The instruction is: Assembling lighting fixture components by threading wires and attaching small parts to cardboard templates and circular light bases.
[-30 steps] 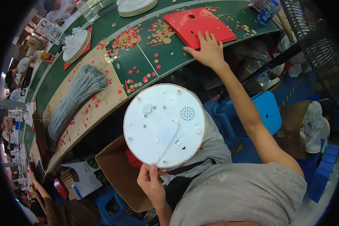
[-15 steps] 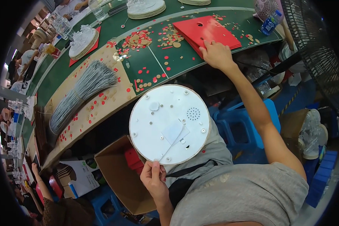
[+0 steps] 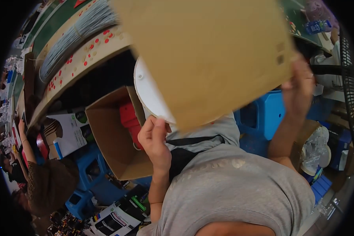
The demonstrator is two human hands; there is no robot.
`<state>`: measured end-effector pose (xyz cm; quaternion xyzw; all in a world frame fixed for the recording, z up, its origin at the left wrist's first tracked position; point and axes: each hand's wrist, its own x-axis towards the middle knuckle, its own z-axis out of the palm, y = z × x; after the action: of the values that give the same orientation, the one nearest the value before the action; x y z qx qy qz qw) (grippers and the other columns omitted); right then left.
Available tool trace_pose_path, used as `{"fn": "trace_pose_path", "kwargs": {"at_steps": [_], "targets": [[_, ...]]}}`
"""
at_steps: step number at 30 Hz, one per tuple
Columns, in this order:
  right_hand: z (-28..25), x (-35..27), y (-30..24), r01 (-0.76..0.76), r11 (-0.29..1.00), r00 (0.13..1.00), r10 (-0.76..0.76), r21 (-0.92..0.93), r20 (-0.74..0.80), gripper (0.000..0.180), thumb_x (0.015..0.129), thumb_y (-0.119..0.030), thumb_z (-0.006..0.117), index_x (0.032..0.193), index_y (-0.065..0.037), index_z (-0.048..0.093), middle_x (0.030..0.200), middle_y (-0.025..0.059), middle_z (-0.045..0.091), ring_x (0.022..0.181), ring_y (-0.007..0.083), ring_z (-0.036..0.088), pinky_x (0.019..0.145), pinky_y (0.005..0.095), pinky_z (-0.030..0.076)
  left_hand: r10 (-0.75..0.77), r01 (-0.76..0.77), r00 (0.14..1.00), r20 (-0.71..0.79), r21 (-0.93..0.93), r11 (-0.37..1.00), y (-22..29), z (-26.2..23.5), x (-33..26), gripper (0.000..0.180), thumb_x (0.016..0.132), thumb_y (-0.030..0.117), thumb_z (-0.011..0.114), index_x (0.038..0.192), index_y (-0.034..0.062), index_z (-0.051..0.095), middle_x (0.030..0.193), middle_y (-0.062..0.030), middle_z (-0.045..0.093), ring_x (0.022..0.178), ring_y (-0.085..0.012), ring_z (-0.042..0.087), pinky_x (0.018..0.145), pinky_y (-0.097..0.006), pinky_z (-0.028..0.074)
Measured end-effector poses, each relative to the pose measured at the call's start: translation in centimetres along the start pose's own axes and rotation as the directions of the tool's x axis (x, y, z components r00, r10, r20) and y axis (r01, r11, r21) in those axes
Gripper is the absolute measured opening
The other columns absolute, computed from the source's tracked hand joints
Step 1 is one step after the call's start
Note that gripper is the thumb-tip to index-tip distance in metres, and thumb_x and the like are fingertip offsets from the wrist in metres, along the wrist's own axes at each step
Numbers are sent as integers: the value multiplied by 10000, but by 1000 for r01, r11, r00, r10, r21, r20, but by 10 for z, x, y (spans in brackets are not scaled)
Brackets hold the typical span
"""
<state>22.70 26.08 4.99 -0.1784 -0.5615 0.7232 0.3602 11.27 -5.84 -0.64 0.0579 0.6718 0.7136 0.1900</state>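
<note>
My left hand (image 3: 155, 137) pinches the lower left rim of a round white disc (image 3: 147, 88), thumb on top. A large brown cardboard sheet (image 3: 216, 59), blurred by motion, hangs over the disc and covers most of it. At the sheet's right edge, my right hand (image 3: 299, 88) grips it; the fingers are smeared and partly behind the edge. Only the disc's left strip shows, with a small fitting on it. The disc is held above my lap.
An open cardboard box (image 3: 102, 137) with red pieces inside stands left of my legs, a blue stool (image 3: 267, 112) to their right. On the curved table lie a grey wire bundle (image 3: 76, 37) and red scraps. A fan (image 3: 352, 82) stands far right. Another person's arm (image 3: 27, 147) reaches in at left.
My right hand has left the red stack on the table and come back toward me with a sheet, its brown face showing. The view has shifted; my left hand still holds the disc.
</note>
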Motion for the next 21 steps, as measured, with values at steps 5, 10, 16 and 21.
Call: {"fn": "trace_pose_path", "kwargs": {"at_steps": [5, 10, 16, 21], "targets": [[32, -55, 37, -400, 904, 913, 407, -151, 19, 429, 996, -60, 584, 1391, 98, 528, 903, 129, 736, 588, 171, 702, 509, 202, 522, -74, 49, 996, -57, -353, 934, -12, -2, -9, 718, 1054, 525, 295, 1240, -88, 618, 1085, -119, 700, 1061, -187, 633, 919, -304, 464], [31, -59, 28, -344, 911, 922, 373, -229, 98, 501, 977, -32, 589, 1458, 70, 489, 925, 127, 737, 714, 165, 722, 626, 211, 548, -8, 5, 1000, -23, -159, 987, 5, 2, -7, 419, 978, 279, 577, 1117, -109, 653, 1065, -127, 708, 973, -154, 643, 889, -273, 469], [33, -57, 43, -68, 905, 962, 171, -420, 213, 531, 946, -19, 626, 1468, 1, 528, 1136, 101, 669, 1009, 144, 646, 843, 249, 521, -94, 89, 995, -27, -166, 982, 16, 1, -4, 264, 931, 110, 635, 1079, -104, 682, 1015, -112, 718, 901, -120, 633, 850, -253, 465], [42, -54, 33, -76, 826, 945, 238, -559, 224, 504, 892, -36, 680, 1392, -24, 625, 1079, 112, 673, 938, 154, 626, 779, 273, 526, -219, 213, 976, -22, -148, 966, 14, -20, 0, 241, 928, 108, 651, 1043, -95, 712, 973, -91, 730, 866, -105, 635, 841, -248, 464]]}}
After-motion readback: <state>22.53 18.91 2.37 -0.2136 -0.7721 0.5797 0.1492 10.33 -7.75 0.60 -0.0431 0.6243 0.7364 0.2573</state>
